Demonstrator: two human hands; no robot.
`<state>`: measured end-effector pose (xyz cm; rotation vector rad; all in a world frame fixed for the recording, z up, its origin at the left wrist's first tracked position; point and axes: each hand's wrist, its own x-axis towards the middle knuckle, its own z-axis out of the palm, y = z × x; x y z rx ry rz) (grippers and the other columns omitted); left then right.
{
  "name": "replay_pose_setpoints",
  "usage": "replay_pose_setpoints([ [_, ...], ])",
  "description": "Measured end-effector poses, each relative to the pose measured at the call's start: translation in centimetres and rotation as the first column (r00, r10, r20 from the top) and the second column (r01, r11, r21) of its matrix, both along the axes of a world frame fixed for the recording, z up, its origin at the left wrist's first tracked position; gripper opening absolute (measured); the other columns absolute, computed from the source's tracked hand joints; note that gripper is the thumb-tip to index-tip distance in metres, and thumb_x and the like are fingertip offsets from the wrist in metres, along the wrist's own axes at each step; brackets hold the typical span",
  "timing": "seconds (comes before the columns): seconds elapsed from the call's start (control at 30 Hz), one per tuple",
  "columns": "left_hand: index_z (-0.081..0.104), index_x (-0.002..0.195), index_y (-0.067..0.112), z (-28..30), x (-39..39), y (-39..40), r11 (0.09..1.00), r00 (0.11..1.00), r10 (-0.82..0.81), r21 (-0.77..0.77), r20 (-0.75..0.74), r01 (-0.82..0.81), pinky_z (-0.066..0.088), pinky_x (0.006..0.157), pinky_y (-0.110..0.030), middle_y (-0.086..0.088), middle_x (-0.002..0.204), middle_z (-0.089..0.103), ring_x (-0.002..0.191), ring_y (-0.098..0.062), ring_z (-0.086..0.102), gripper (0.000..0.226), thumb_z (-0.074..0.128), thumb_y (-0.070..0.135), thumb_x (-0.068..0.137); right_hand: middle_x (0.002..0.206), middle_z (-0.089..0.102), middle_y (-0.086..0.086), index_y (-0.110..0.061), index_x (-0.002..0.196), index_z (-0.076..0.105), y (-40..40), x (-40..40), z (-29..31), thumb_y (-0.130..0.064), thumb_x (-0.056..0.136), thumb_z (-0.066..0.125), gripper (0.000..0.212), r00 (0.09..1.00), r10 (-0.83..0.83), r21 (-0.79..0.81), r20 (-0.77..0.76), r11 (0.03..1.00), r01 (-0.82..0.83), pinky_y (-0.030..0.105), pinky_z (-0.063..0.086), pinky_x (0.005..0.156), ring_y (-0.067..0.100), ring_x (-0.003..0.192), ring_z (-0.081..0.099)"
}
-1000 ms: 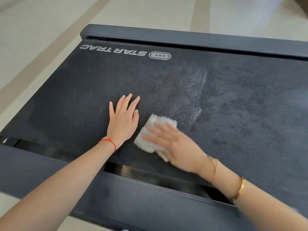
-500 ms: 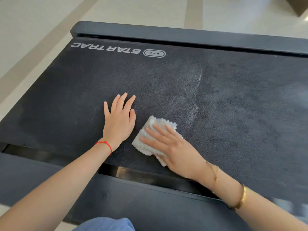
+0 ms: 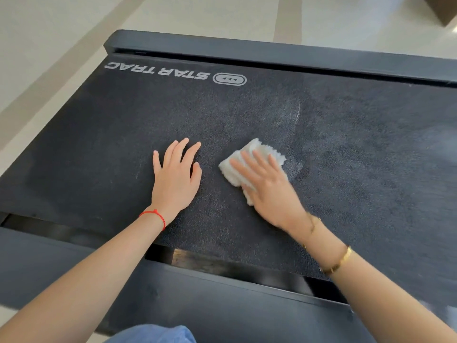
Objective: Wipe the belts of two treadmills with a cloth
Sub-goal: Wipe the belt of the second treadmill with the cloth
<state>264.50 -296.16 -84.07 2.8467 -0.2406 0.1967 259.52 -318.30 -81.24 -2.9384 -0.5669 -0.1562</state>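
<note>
Near the frame's centre, the white cloth (image 3: 249,164) is pressed flat on the belt (image 3: 358,174) beneath the straight fingers of the right hand (image 3: 269,189). The left hand (image 3: 175,179) is rested flat, fingers spread, just left of it. A pale smear (image 3: 294,115) is seen up-right of the cloth, nearer the right hand.

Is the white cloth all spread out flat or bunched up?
Bunched up. The cloth sits as a small thick wad under the right hand, edges doubled over.
</note>
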Motion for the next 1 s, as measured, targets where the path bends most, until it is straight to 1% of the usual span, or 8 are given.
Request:
replay_pose_setpoints([
  [0.2,0.033,0.152,0.029,0.0,-0.1,0.2,1.0,1.0,-0.013,-0.013,0.005,0.013,0.007,0.121,-0.057,0.0,0.16,0.028,0.15,-0.019,0.017,0.05,0.035,0.03,0.102,0.162,0.017,-0.005,-0.028,0.153,0.025,-1.3,-4.5,-0.8,-0.025,0.096,0.027,0.057,0.934,0.322,0.112,-0.158,0.945,-0.307,0.038,0.001,0.124,0.019,0.152,0.006],
  [0.27,0.033,0.152,0.03,0.0,0.0,0.3,1.0,1.0,-0.018,-0.017,-0.006,0.018,0.005,0.122,-0.056,0.0,0.16,0.027,0.15,-0.019,0.016,0.05,0.035,0.031,0.103,0.16,0.022,0.001,-0.021,0.152,0.028,-3.1,-1.8,-0.7,-0.023,0.095,0.025,0.057,0.963,0.241,0.063,-0.116,0.97,-0.235,0.041,0.005,0.123,0.024,0.151,0.01],
  [0.33,0.033,0.152,0.03,0.0,0.0,0.3,1.0,1.0,-0.016,-0.013,-0.01,0.016,0.005,0.122,-0.056,0.001,0.16,0.027,0.15,-0.019,0.016,0.049,0.035,0.031,0.103,0.158,0.029,0.008,-0.015,0.151,0.034,-5.7,2.1,-0.5,-0.019,0.099,0.035,0.051,0.994,0.016,0.1,-0.105,0.995,-0.005,0.046,0.012,0.122,0.031,0.149,0.019],
  [0.47,0.036,0.151,0.031,0.1,0.1,0.4,1.0,1.0,-0.008,-0.025,0.001,0.008,0.005,0.122,-0.056,0.0,0.159,0.03,0.15,-0.019,0.018,0.049,0.036,0.031,0.102,0.155,0.034,0.009,-0.015,0.149,0.037,-8.5,6.7,-0.3,-0.016,0.101,0.044,0.048,0.969,-0.244,0.073,-0.043,0.966,0.246,0.046,0.017,0.114,0.036,0.143,0.028],
  [0.67,0.033,0.152,0.03,0.2,-0.1,0.2,1.0,1.0,-0.01,-0.019,-0.011,0.01,0.006,0.122,-0.056,0.0,0.16,0.028,0.151,-0.018,0.016,0.049,0.035,0.031,0.103,0.159,0.029,0.004,-0.02,0.15,0.036,-4.2,-1.3,-0.6,-0.018,0.098,0.043,0.052,0.997,0.008,0.121,-0.075,0.993,0.001,0.044,0.011,0.121,0.028,0.149,0.021],
  [0.83,0.029,0.154,0.028,0.4,-0.2,0.0,1.0,1.0,-0.012,0.006,-0.025,0.012,0.005,0.121,-0.058,-0.001,0.161,0.024,0.152,-0.02,0.013,0.05,0.032,0.03,0.104,0.162,0.017,-0.007,-0.031,0.153,0.024,-3.2,-7.6,-0.7,-0.025,0.096,0.028,0.058,0.973,0.178,0.157,-0.147,0.975,-0.155,0.037,-0.001,0.123,0.016,0.152,0.004],
  [0.9,0.028,0.154,0.027,0.5,-0.3,-0.2,1.0,0.999,-0.007,0.004,-0.041,0.007,0.005,0.121,-0.059,-0.002,0.162,0.023,0.152,-0.021,0.011,0.051,0.033,0.028,0.104,0.162,0.018,-0.006,-0.029,0.153,0.026,-4.0,-6.6,-0.5,-0.023,0.099,0.032,0.055,0.981,0.143,0.152,-0.133,0.981,-0.122,0.036,0.002,0.123,0.017,0.152,0.006],
  [1.0,0.029,0.154,0.023,0.6,-0.1,-1.0,0.999,0.998,0.008,-0.036,-0.067,-0.011,0.003,0.12,-0.061,-0.004,0.162,0.022,0.152,-0.022,0.009,0.051,0.034,0.028,0.104,0.157,0.032,0.008,-0.015,0.15,0.036,-6.3,-2.3,-0.3,-0.015,0.097,0.045,0.053,0.995,-0.09,0.068,-0.037,0.993,0.093,0.045,0.019,0.118,0.031,0.147,0.024],
])
